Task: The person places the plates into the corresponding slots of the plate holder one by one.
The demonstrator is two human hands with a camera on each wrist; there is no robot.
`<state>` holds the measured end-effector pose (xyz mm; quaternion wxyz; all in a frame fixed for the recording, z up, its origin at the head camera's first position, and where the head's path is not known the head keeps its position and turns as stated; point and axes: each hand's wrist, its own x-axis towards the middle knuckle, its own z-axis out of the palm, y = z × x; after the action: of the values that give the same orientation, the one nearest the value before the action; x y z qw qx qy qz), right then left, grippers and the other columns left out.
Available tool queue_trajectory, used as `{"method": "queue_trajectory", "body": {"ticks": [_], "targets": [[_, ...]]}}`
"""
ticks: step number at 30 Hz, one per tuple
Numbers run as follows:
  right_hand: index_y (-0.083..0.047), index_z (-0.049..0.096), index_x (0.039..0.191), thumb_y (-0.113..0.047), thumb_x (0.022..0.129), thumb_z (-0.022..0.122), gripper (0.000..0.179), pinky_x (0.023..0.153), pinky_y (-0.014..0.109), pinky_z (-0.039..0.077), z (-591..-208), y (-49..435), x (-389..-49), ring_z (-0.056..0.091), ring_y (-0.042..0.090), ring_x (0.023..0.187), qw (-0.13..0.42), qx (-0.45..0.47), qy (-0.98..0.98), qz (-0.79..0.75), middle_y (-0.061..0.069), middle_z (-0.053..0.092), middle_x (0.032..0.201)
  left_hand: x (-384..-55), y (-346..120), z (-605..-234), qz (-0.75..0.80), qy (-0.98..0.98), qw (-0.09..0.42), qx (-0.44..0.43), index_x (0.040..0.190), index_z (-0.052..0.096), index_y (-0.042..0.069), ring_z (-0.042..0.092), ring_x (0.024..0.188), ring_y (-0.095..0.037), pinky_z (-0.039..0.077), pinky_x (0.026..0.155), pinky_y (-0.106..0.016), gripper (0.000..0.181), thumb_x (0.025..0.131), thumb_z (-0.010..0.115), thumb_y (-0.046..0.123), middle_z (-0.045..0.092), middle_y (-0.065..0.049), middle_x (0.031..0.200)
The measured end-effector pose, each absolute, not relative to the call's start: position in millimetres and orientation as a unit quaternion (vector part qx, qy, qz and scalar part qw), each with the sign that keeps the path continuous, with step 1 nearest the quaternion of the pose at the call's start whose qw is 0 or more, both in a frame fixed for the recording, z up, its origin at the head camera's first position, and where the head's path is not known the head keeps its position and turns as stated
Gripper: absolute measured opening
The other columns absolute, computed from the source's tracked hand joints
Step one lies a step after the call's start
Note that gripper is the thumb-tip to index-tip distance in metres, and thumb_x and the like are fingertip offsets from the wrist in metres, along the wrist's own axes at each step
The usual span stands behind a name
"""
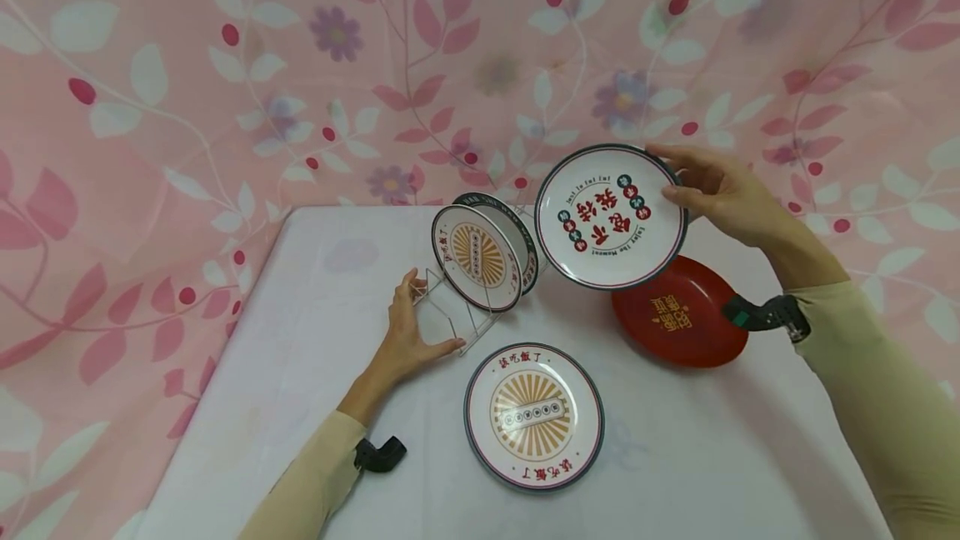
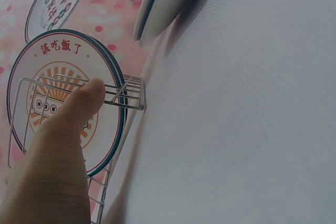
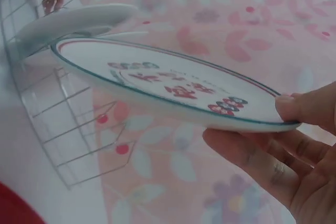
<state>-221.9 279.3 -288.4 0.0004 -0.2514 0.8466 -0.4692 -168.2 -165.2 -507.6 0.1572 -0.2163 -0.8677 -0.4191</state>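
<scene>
My right hand (image 1: 723, 194) pinches a round white plate (image 1: 592, 190) by its right edge, thumb on the printed face and fingers beneath. This plate has a dark rim and red characters, and is raised above the table. With my left hand (image 1: 401, 332) I grip the near left end of a wire dish rack (image 1: 468, 330); the left wrist view has my thumb (image 2: 86, 100) against its wires. In the rack stands a white plate (image 1: 476, 257) with a sunburst print, and behind it another dark-rimmed plate (image 1: 531, 252), mostly hidden.
Flat on the white-covered table (image 1: 300, 357) lies another sunburst plate (image 1: 534, 465), in front of the rack. A red oval plate (image 1: 697, 315) with gold characters is at the right, below the raised plate. A pink floral cloth (image 1: 480, 65) hangs behind the table.
</scene>
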Motion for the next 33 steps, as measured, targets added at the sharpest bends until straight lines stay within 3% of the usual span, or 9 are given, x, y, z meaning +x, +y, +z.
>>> {"method": "queue_trajectory", "body": {"ticks": [10,17,33], "targets": [[-0.023,0.046,0.147,-0.015,0.097,0.059,0.052,0.061,0.026,0.056,-279,234,-255,0.063,0.01,0.083,0.004,-0.194,0.88,-0.433,0.01,0.056,0.115,-168,-164,-512,-0.42,-0.866,0.162,-0.22,0.155,0.006,0.011,0.037,0.123,-0.03,0.026,0.103,-0.055,0.133,0.058,0.092,0.037,0.038,-0.02,0.136],[-0.016,0.049,0.145,-0.006,0.096,0.058,0.05,0.056,0.027,0.055,-300,209,-267,0.059,0.015,0.083,-0.007,-0.185,0.866,-0.465,0.018,0.056,0.12,-167,-161,-512,-0.417,-0.865,0.167,-0.225,0.155,0.007,0.01,0.038,0.123,-0.031,0.026,0.102,-0.055,0.132,0.058,0.092,0.037,0.038,-0.021,0.136],[-0.022,0.057,0.139,-0.007,0.094,0.063,0.047,0.056,0.031,0.055,-331,168,-260,0.063,0.029,0.091,-0.001,-0.217,0.861,-0.46,0.016,0.06,0.127,-166,-162,-510,-0.421,-0.867,0.155,-0.216,0.156,0.003,0.015,0.038,0.123,-0.029,0.024,0.103,-0.054,0.134,0.058,0.092,0.039,0.038,-0.022,0.137]]}}
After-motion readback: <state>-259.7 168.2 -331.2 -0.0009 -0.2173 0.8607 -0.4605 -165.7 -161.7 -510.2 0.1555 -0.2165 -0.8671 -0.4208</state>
